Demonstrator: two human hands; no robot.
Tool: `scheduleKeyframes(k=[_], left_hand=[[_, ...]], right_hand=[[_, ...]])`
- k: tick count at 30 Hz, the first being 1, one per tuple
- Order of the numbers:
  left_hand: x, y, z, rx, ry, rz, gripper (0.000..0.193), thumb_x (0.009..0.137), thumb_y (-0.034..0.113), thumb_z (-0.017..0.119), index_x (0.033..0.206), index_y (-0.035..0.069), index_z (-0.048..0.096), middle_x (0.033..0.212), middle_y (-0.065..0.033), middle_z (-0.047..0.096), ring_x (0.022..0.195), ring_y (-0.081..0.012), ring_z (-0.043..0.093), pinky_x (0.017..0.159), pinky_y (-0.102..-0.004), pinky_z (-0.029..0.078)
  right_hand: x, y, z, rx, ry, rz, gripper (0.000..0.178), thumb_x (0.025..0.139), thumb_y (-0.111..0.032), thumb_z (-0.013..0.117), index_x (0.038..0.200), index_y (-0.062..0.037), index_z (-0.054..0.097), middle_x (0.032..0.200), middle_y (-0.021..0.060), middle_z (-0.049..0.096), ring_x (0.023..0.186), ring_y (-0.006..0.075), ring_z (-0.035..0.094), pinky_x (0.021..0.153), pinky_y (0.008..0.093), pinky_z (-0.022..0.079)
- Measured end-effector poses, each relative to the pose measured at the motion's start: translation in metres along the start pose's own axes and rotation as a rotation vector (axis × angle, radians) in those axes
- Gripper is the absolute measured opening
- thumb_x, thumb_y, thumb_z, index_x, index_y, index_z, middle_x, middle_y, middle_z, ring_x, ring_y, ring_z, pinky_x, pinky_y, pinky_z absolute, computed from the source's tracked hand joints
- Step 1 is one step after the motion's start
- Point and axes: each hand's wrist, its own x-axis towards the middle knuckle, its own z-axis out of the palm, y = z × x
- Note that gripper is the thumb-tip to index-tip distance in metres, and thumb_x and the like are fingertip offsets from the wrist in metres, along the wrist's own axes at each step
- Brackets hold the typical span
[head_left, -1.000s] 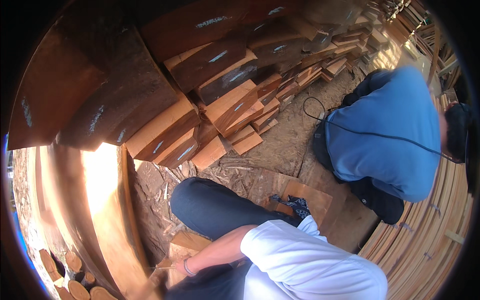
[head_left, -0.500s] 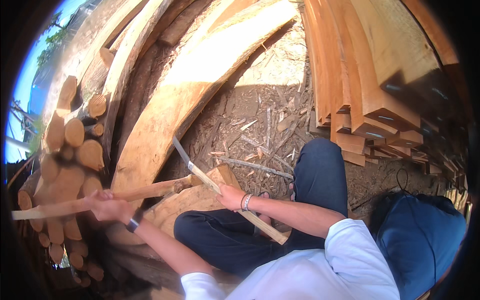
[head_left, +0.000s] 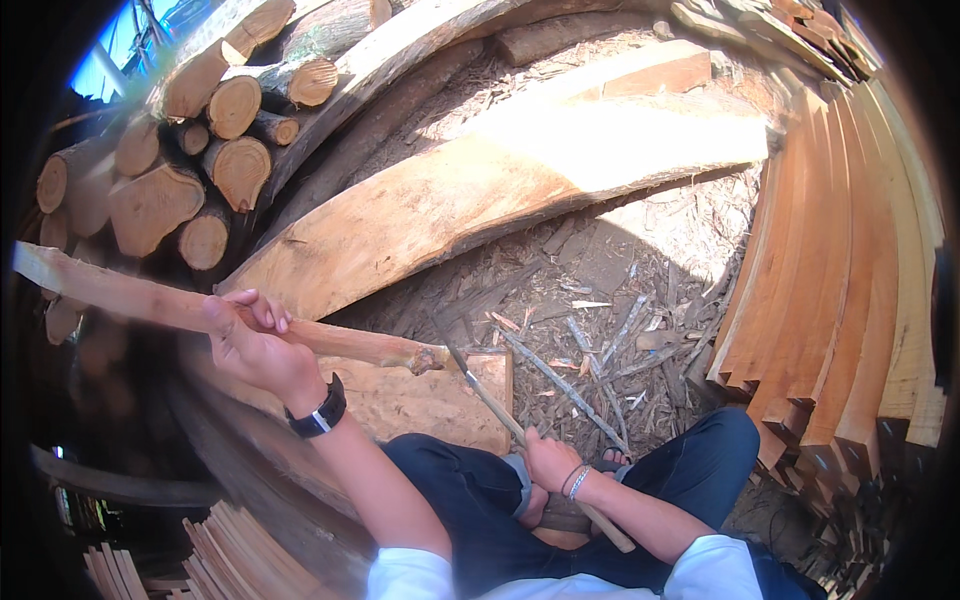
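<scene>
My left hand point(head_left: 258, 345) is closed round a peeled wooden pole point(head_left: 150, 300), thumb up along it. The pole lies slantwise at the left, its pale cut end at far left and its knotty end point(head_left: 428, 360) above a thick wooden block point(head_left: 420, 395). Whether the knotty end touches the block I cannot tell. In my right hand point(head_left: 555, 462) is a long-handled machete point(head_left: 494, 404), gripped midway along its straight wooden handle. Its thin dark blade points up and left, close beside the knotty end. The handle's butt extends past my wrist, over my lap.
Stacked logs point(head_left: 237, 172) stand at the upper left. A broad, curved slab point(head_left: 400, 230) lies beyond the block. Sawn curved planks point(head_left: 820, 290) are piled on the right, thin slats point(head_left: 240, 550) at lower left. Chips and sticks point(head_left: 570, 380) litter the ground between my knees and the slab.
My view has turned, shifting the slab and planks. The pole's knotty end now sits right beside the machete blade, where the blade earlier reached beyond it. Both hands keep their holds.
</scene>
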Motion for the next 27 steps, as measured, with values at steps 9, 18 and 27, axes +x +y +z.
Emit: scheduleKeyframes(k=[9,18,27], left_hand=[[-0.005,-0.002,-0.008,0.015,-0.063,0.056,0.048,0.092,0.05,0.052,0.076,0.004,0.053,0.056,-0.0005,0.038,0.048,-0.0078,0.039,0.045,-0.0209,0.032],[-0.01,0.002,-0.002,-0.002,-0.086,0.045,0.047,0.092,0.048,0.054,0.073,0.004,0.054,0.054,-0.0004,0.039,0.047,-0.0085,0.039,0.046,-0.0213,0.032],[-0.011,0.001,-0.002,-0.019,-0.074,0.035,0.047,0.093,0.046,0.053,0.073,0.003,0.054,0.053,0.0002,0.038,0.046,-0.009,0.038,0.045,-0.0216,0.03]], right_hand=[[-0.006,-0.031,-0.035,0.051,0.071,-0.019,0.023,0.089,-0.017,0.051,0.097,0.0021,0.04,0.066,0.0273,0.06,0.065,0.0458,0.062,0.06,0.0531,0.05],[-0.012,-0.044,-0.057,0.164,0.137,0.003,0.026,0.089,-0.017,0.052,0.1,0.0028,0.04,0.069,0.0297,0.06,0.068,0.0473,0.062,0.062,0.0535,0.051],[-0.013,-0.032,-0.049,0.028,0.068,-0.045,0.028,0.089,-0.02,0.051,0.1,0.0027,0.04,0.069,0.028,0.061,0.067,0.0462,0.062,0.061,0.0533,0.051]])
